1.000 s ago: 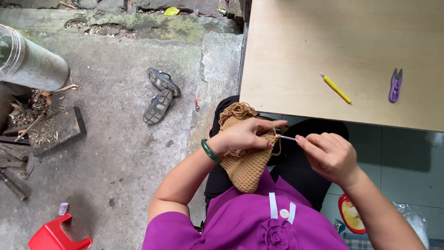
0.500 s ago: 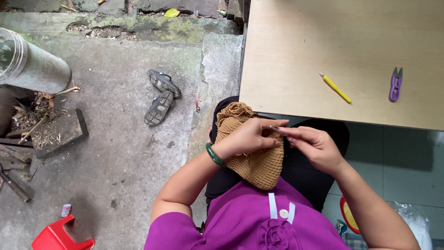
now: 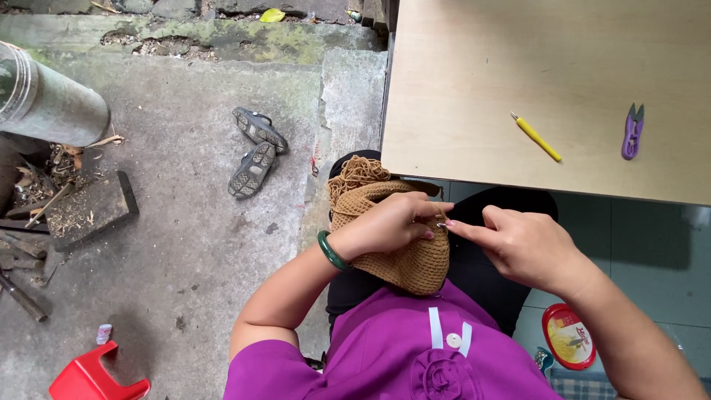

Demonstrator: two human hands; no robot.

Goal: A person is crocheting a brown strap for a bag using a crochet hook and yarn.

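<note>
A tan crocheted piece lies in my lap, with loose yarn bunched at its far end. My left hand, a green bangle on its wrist, grips the piece along its upper edge. My right hand pinches a thin metal hook whose tip meets the fabric right at my left fingertips. The hook itself is almost hidden between the fingers. Both hands sit just below the near edge of the pale wooden table.
On the table lie a yellow tool and purple thread snips. A pair of dark sandals lies on the concrete floor at left. A metal cylinder, wood scraps and a red stool are further left. A red-rimmed dish sits by my right elbow.
My right hand has moved left, closing the gap to my left hand, so the hook tip now sits at the fabric edge. The piece has shifted slightly in my lap.
</note>
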